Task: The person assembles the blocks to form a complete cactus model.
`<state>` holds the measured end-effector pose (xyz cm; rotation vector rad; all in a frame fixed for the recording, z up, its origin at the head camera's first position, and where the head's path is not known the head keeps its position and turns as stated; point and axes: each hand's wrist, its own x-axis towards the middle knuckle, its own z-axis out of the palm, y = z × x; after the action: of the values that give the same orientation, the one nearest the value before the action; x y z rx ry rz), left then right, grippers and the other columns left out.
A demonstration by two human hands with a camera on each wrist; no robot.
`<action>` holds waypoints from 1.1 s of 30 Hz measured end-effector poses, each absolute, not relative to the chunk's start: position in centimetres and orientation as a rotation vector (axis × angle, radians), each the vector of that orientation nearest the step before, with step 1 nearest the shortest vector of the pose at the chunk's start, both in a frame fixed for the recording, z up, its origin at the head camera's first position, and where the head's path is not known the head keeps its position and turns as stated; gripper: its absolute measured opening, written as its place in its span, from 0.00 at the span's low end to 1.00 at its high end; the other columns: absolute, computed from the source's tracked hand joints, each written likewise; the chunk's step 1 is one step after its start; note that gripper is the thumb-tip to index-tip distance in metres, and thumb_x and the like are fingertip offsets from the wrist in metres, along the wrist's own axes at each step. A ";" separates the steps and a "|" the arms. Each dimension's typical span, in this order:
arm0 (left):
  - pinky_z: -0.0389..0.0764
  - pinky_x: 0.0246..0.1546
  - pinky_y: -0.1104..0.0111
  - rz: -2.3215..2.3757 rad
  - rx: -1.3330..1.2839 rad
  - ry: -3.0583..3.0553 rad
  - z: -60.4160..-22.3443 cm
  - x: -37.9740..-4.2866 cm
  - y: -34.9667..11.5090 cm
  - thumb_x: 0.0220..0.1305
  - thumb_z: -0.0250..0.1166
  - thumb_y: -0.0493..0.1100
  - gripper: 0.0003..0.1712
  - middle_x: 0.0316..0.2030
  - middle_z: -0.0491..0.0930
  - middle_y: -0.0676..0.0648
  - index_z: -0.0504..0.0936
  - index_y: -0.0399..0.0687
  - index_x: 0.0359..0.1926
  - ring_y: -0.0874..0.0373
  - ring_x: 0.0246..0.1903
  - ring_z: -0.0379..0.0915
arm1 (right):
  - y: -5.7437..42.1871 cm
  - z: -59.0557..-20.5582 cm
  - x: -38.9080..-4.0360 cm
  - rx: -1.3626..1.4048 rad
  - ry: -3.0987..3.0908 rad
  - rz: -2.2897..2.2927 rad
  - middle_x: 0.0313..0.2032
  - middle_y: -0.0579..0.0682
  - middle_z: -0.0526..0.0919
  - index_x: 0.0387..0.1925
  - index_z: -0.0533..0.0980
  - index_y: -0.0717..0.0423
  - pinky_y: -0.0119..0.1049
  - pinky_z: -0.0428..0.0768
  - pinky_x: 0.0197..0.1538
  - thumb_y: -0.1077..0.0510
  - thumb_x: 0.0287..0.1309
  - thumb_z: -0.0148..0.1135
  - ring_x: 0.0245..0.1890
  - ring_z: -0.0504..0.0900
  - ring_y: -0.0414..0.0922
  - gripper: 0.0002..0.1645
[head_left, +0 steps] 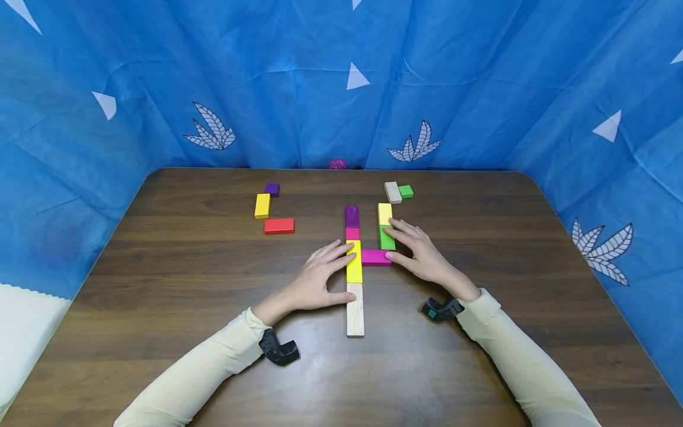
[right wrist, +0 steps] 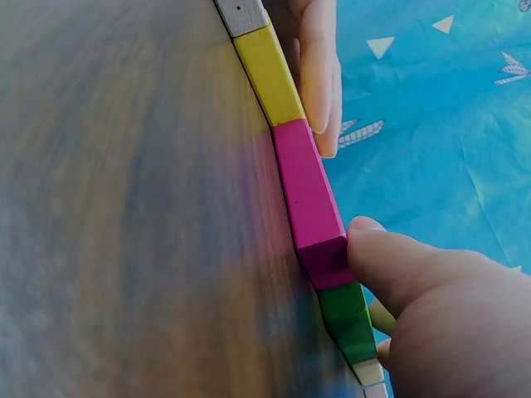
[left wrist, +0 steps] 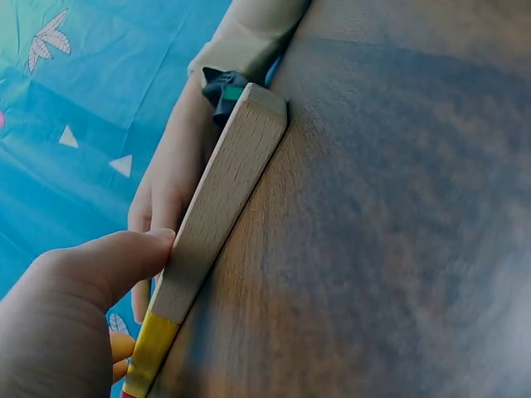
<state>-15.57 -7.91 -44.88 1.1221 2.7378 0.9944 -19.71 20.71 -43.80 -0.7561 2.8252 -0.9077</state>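
Note:
Wooden blocks form a joined pattern on the table. One column has a purple block (head_left: pixel 351 217), a pink block (head_left: pixel 352 233), a yellow block (head_left: pixel 354 273) and a plain wood block (head_left: pixel 356 320). From the yellow block's right side extends a magenta block (head_left: pixel 374 258), with a green block (head_left: pixel 385 239) and pale yellow block (head_left: pixel 384 213) above its far end. My left hand (head_left: pixel 313 283) rests fingertips on the yellow block, its thumb against the plain block's side (left wrist: pixel 216 191). My right hand (head_left: pixel 425 256) touches the magenta block's end (right wrist: pixel 328 259) with its thumb, fingers beside the green and pale yellow blocks.
At the back left lie a small dark purple block (head_left: pixel 273 190), a yellow block (head_left: pixel 262 206) and a red block (head_left: pixel 279 226). A whitish block (head_left: pixel 392 193) and small green block (head_left: pixel 406 191) sit at the back right. Blue cloth (head_left: pixel 299 89) hangs behind the table (head_left: pixel 187 249).

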 end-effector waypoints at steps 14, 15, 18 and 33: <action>0.52 0.73 0.46 0.959 1.124 2.743 -45.0 -15.6 -8.0 0.53 0.69 0.61 0.47 0.73 0.61 0.46 0.67 0.44 0.70 0.45 0.75 0.49 | 21.7 -41.4 -21.0 -0.680 2.866 -1.036 0.71 0.57 0.65 0.68 0.69 0.56 0.62 0.62 0.69 0.49 0.64 0.62 0.71 0.62 0.58 0.33; 0.52 0.73 0.46 0.961 1.125 2.742 -45.1 -15.6 -8.0 0.53 0.69 0.61 0.47 0.73 0.60 0.46 0.68 0.44 0.70 0.45 0.75 0.49 | 22.0 -41.1 -21.5 -0.665 2.883 -1.044 0.70 0.57 0.66 0.67 0.69 0.56 0.61 0.62 0.69 0.49 0.64 0.63 0.71 0.62 0.58 0.33; 0.51 0.73 0.46 0.962 1.122 2.740 -45.1 -15.6 -8.0 0.53 0.69 0.62 0.48 0.73 0.60 0.47 0.67 0.45 0.70 0.45 0.75 0.49 | 22.6 -40.2 -23.2 -0.592 2.920 -1.061 0.68 0.59 0.69 0.66 0.70 0.57 0.61 0.62 0.69 0.49 0.61 0.66 0.70 0.63 0.59 0.35; 0.50 0.74 0.48 0.958 1.110 2.728 -45.0 -15.5 -8.0 0.53 0.69 0.62 0.48 0.74 0.60 0.46 0.67 0.45 0.70 0.45 0.75 0.49 | 22.7 -40.1 -32.5 -0.447 2.763 -0.965 0.73 0.58 0.60 0.72 0.61 0.56 0.61 0.52 0.73 0.58 0.53 0.71 0.74 0.53 0.59 0.46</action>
<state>-15.52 -7.99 -44.98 1.1103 2.7282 0.9577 -32.46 22.74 -40.14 -0.4469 2.7629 -0.9650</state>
